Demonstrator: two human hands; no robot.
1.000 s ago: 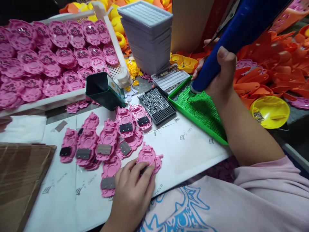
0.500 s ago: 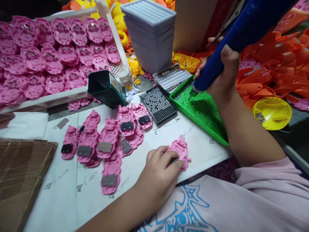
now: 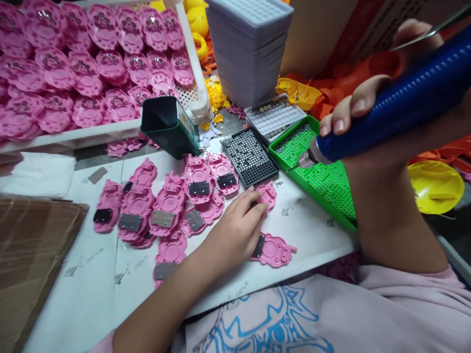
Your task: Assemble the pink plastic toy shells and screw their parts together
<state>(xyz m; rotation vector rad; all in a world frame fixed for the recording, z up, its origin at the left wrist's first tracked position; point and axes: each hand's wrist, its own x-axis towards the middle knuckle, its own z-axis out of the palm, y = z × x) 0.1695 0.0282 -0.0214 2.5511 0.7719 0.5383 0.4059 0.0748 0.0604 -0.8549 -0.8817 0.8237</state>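
My left hand (image 3: pixel 241 223) has its bent fingers on a pink plastic casing (image 3: pixel 268 195), partly hidden beneath them, beside the black screw tray. Nearer to me, a second pink casing (image 3: pixel 277 251) with a black plate lies on the sheet, just right of my wrist. In my right hand (image 3: pixel 371 117) is a blue electric screwdriver (image 3: pixel 390 105), tilted, its bit pointing left above the rim of the green perforated tray (image 3: pixel 312 189). Whether a screw sits on the bit is too small to tell. Several pink casings with dark or grey plates (image 3: pixel 167 206) lie left of my left hand.
A black tray (image 3: pixel 252 159) of small screws stands beside a dark green bin (image 3: pixel 167 127). Behind are stacked white trays (image 3: pixel 248 54) and a white crate (image 3: pixel 200 93) of pink casings. A yellow bowl (image 3: pixel 437 186) sits at right, a cardboard box (image 3: pixel 37 264) at left.
My left hand has moved away from me with one casing, uncovering the second casing near the front edge. The screwdriver has tilted flatter, its bit moving from over the green tray toward its left rim.
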